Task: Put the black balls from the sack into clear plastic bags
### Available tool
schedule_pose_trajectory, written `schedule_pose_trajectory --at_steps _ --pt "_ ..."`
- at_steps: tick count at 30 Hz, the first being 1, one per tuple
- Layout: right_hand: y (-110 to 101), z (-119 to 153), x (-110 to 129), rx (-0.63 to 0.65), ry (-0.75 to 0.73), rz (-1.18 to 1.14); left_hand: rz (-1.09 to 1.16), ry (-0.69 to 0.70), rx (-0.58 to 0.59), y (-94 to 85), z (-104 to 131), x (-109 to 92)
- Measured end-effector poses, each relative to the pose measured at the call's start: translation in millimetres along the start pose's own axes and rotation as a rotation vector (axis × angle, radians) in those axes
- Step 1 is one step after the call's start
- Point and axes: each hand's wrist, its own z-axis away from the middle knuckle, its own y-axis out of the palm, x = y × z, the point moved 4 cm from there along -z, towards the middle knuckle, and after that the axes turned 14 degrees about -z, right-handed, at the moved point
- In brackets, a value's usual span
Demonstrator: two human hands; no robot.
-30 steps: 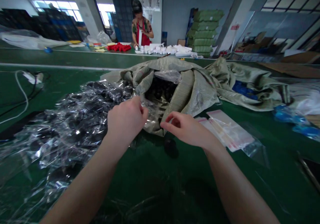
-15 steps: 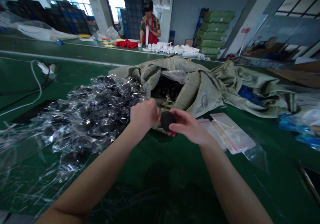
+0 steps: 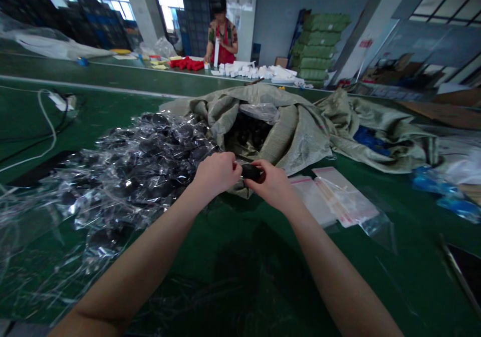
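Observation:
My right hand [image 3: 271, 183] grips a black rounded piece [image 3: 250, 172] between thumb and fingers, in front of an open woven sack [image 3: 300, 136]. Close against its left side is my left hand [image 3: 220, 173], fingers pinched together; what they hold is hidden, though a faint clear sheen shows near the fingertips. Dark round pieces [image 3: 250, 131] lie inside the sack's mouth. To the left spreads a large heap of black pieces in clear plastic wrap [image 3: 146, 161]. Flat clear bags with a red edge [image 3: 343, 197] rest right of my right hand.
The green table [image 3: 240, 267] carries loose plastic strips at the front left. A white cable [image 3: 50, 131] lies far left, blue plastic [image 3: 445, 192] far right. Across a farther bench a person [image 3: 221, 36] stands behind white pieces [image 3: 255, 70] and red pieces [image 3: 187, 63].
My right hand has turned the black piece so that it appears flatter, and its fingers now lie over the top. The two hands are closer together. The view has shifted slightly.

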Motion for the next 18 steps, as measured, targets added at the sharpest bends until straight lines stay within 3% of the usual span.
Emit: schedule_pose_trajectory --at_steps 6,14,18 --pt "5.8 -3.1 -5.7 -0.063 -0.028 0.044 0.02 0.048 -0.029 4.7 1.1 -5.6" --pt "3.7 -2.3 -9.1 -0.089 0.102 -0.105 0.001 0.103 -0.058 7.2 0.7 -7.5" --pt "5.9 -0.5 -6.6 -0.106 -0.007 -0.064 0.011 0.09 -0.082 5.0 0.9 -7.5"
